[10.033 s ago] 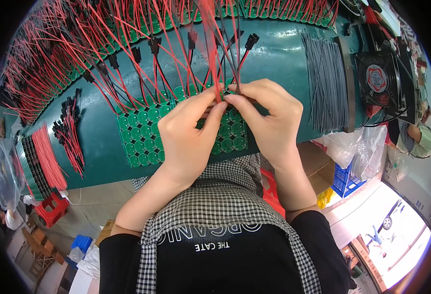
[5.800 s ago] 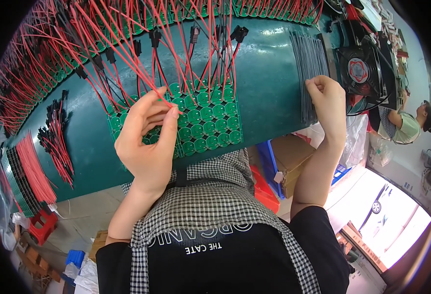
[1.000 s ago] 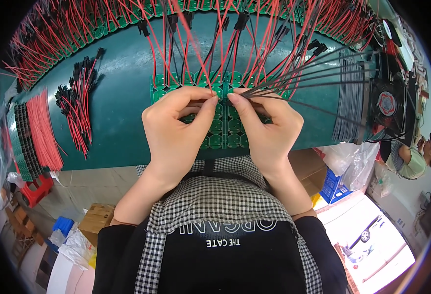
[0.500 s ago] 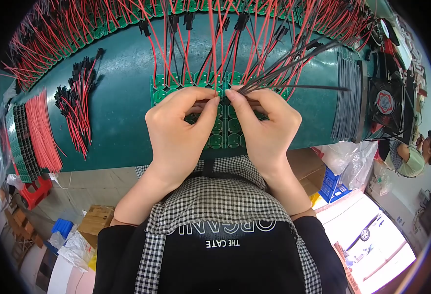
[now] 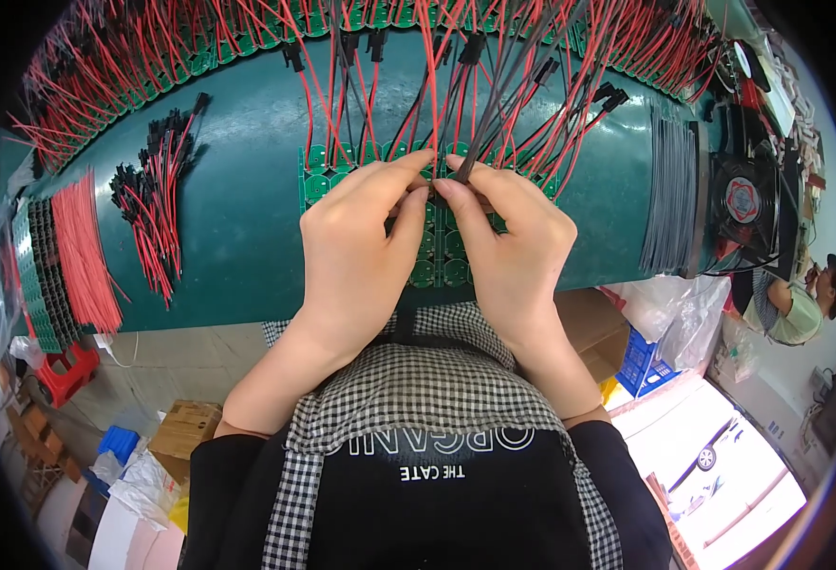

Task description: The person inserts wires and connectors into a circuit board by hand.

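Observation:
Under both hands lies a panel of green circuit boards (image 5: 453, 271) with round outlines, red and black wires standing up from its far part. My right hand (image 5: 517, 233) is closed on a bundle of black wires (image 5: 479, 141) that fans out away from me. Close beside it, my left hand (image 5: 356, 237) has its thumb and index finger curled together over the panel's middle. A red wire (image 5: 433, 104) runs up by the left fingertips, but what they grip is hidden. Small black connectors (image 5: 472, 47) end several leads behind the panel.
Left on the green table (image 5: 237, 256) are red-black connector leads (image 5: 157, 204), red wires (image 5: 85, 252) and a dark stack of boards (image 5: 47, 275). Grey wires (image 5: 669, 190) and a fan (image 5: 745, 199) stand right. Wired boards (image 5: 190, 62) line the far edge. Another person (image 5: 798, 309) is at far right.
The black wires in my right hand have swung from pointing rightward to more upright. My left hand has shifted slightly right, closer to the right one, and the panel has moved slightly.

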The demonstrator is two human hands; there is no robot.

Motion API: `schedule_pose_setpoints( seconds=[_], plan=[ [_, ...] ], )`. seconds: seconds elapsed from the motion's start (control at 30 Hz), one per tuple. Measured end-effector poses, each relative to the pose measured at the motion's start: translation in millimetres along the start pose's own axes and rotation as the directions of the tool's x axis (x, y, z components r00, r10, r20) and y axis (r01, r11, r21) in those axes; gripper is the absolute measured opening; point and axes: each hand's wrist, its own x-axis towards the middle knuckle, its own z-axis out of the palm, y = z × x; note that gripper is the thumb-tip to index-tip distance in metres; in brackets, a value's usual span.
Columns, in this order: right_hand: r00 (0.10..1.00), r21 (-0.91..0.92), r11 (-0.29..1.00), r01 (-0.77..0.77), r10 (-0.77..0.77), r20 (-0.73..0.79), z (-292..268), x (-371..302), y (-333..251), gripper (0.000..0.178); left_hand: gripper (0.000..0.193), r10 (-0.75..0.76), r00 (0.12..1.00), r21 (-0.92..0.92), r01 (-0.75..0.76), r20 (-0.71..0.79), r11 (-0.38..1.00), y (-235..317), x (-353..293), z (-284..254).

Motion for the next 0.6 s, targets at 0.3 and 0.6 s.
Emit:
schedule_pose_setpoints(
  seconds=[0.3,0.6],
  plan=[
    [0.997,0.176,0.982,-0.074,0.079,-0.019,1.9,-8.0,0.7,0.007,0.017,0.197,0.973,0.099,-0.186,-0.123,0.978,-3.4,-15.5,-24.2],
    [0.990,0.243,0.961,-0.132,0.138,-0.008,-12.6,-11.9,5.6,0.002,0.029,0.174,0.718,0.694,0.534,-0.674,0.483,-69.9,-29.3,-189.3]
  ],
)
